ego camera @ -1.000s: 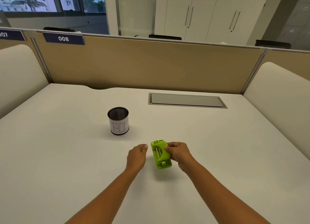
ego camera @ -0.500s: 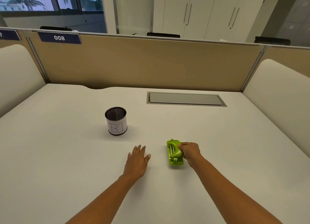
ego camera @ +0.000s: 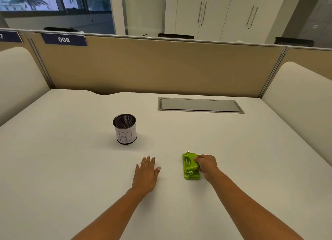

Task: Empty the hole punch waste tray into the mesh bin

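Resting on the desk: your two hands, one hole punch and one mesh bin.
Hole punch [ego camera: 190, 166]: you have one, bright green glossy plastic, a flat oblong base with a rounded humped lever and small metal pins at both ends; it sits flat on the desk in front of you, to your right.
Right hand [ego camera: 206, 165]: your fingers are curled and pressed against the punch's right side and lever, gripping it.
Left hand [ego camera: 146, 173]: it lies palm down on the desk with fingers spread, holding nothing, apart from the punch.
Mesh bin [ego camera: 125, 129]: you have one, a small upright cylinder of black wire mesh, wrapped in a white paper band with handwritten letters; it stands beyond your left hand, well apart from the punch.
Desk [ego camera: 71, 167]: smooth, matte, off-white, with bare surface between bin, hands and punch.
Cover plate [ego camera: 200, 105]: one grey metal rectangle, set flush near the far edge.
Edges: a tan partition [ego camera: 161, 68] closes the back, and rounded cream side panels [ego camera: 301, 103] bound your left and right.
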The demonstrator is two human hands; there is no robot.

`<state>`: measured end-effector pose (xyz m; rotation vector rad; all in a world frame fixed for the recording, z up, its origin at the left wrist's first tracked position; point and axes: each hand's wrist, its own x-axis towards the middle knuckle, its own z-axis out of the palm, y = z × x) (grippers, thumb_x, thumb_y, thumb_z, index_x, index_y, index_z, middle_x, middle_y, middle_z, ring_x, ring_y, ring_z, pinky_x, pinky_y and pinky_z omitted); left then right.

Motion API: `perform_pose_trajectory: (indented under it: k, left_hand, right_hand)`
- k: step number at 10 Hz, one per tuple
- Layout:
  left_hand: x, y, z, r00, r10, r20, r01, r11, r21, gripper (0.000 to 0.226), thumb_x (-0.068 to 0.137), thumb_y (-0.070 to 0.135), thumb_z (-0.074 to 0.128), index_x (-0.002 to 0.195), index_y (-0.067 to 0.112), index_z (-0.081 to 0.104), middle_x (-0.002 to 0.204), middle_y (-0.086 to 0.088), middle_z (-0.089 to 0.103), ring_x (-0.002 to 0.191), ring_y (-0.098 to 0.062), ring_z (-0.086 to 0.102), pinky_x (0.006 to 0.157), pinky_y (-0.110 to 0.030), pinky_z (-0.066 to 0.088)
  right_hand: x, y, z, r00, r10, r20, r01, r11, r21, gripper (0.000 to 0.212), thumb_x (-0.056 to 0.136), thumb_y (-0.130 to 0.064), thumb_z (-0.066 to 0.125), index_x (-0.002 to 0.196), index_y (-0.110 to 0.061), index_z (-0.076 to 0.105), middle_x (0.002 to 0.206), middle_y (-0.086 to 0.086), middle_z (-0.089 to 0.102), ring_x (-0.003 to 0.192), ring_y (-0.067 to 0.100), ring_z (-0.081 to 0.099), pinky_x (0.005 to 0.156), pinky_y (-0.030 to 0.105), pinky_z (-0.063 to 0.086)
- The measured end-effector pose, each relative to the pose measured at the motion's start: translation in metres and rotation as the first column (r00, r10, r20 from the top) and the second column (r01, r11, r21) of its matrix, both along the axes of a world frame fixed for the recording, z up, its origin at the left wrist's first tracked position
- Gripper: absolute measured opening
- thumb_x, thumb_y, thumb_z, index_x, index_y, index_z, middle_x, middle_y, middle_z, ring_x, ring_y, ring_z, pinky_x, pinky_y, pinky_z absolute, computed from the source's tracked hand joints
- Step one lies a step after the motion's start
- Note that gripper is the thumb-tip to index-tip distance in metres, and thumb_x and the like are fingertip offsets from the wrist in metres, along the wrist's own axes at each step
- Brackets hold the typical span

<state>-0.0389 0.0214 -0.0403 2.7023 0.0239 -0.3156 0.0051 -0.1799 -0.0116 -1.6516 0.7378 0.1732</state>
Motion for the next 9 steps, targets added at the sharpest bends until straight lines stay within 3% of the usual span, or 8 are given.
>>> perform_pose_trajectory:
  k: [2,3,4,5,6,8,9]
  left_hand:
    - [0.001,-0.001,0.004,1.0,-0.014,0.009,0.014,1.0,0.02,0.053,0.101,0.035,0.02,0.15,0.016,0.01,0.16,-0.005,0.004,0.147,-0.019,-0.001,0.118,-0.038,0.002]
    - [0.002,-0.002,0.008,0.999,-0.026,0.022,0.025,0.999,0.039,0.054,0.101,0.035,0.02,0.15,0.016,0.01,0.16,-0.005,0.004,0.147,-0.019,-0.002,0.118,-0.038,0.002]
    - [0.003,-0.002,0.012,0.999,-0.035,0.039,0.033,0.998,0.062,0.055,0.1,0.036,0.02,0.15,0.016,0.008,0.16,-0.004,0.005,0.147,-0.019,-0.002,0.118,-0.039,0.002]
    - [0.004,-0.003,0.014,0.997,-0.046,0.067,0.04,0.996,0.083,0.057,0.1,0.037,0.019,0.15,0.015,0.003,0.16,-0.003,0.003,0.147,-0.018,-0.004,0.118,-0.039,0.0]
    - [0.006,-0.004,0.014,0.996,-0.059,0.069,0.051,0.992,0.119,0.061,0.099,0.041,0.018,0.15,0.014,-0.003,0.16,-0.003,-0.005,0.147,-0.018,-0.01,0.118,-0.04,-0.004]
    - [0.006,-0.003,0.009,0.994,-0.077,0.074,0.061,0.979,0.196,0.068,0.097,0.048,0.013,0.147,0.011,-0.014,0.157,-0.006,-0.019,0.144,-0.02,-0.019,0.117,-0.039,-0.009]
    - [0.007,-0.003,0.007,0.993,-0.091,0.08,0.072,0.974,0.216,0.069,0.097,0.049,0.011,0.146,0.01,-0.017,0.157,-0.007,-0.02,0.144,-0.021,-0.021,0.116,-0.04,-0.01]
  right_hand:
    - [0.0,-0.001,0.002,0.998,0.06,0.0,-0.059,0.994,-0.094,0.032,0.084,-0.01,0.063,0.113,0.004,0.062,0.121,0.025,0.061,0.113,0.037,0.058,0.099,0.044,0.048]
    - [-0.002,0.003,0.007,0.989,0.146,0.008,-0.136,0.941,-0.311,0.036,0.087,-0.02,0.06,0.116,0.001,0.06,0.123,0.019,0.062,0.115,0.032,0.057,0.094,0.036,0.046]
    - [-0.004,0.008,0.01,0.958,0.286,0.0,-0.242,0.811,-0.532,0.05,0.091,-0.03,0.052,0.132,-0.001,0.048,0.136,0.015,0.053,0.127,0.029,0.048,0.1,0.034,0.039]
    - [-0.006,0.013,0.008,0.9,0.436,-0.01,-0.329,0.663,-0.672,0.062,0.094,-0.036,0.043,0.144,-0.002,0.029,0.153,0.012,0.031,0.143,0.025,0.027,0.113,0.035,0.025]
    - [-0.007,0.019,0.005,0.824,0.561,-0.075,-0.405,0.492,-0.77,0.068,0.095,-0.04,0.038,0.149,-0.005,0.014,0.16,0.009,0.01,0.149,0.021,0.006,0.119,0.036,0.01]
    - [-0.015,0.022,-0.003,0.732,0.659,-0.171,-0.432,0.255,-0.865,0.087,0.088,-0.064,0.023,0.15,-0.009,-0.006,0.161,0.006,-0.008,0.149,0.02,-0.007,0.12,0.039,0.001]
    - [-0.019,0.022,-0.003,0.702,0.681,-0.207,-0.442,0.189,-0.877,0.12,0.054,-0.083,-0.012,0.149,-0.01,-0.012,0.16,0.005,-0.013,0.148,0.02,-0.011,0.12,0.04,-0.002]
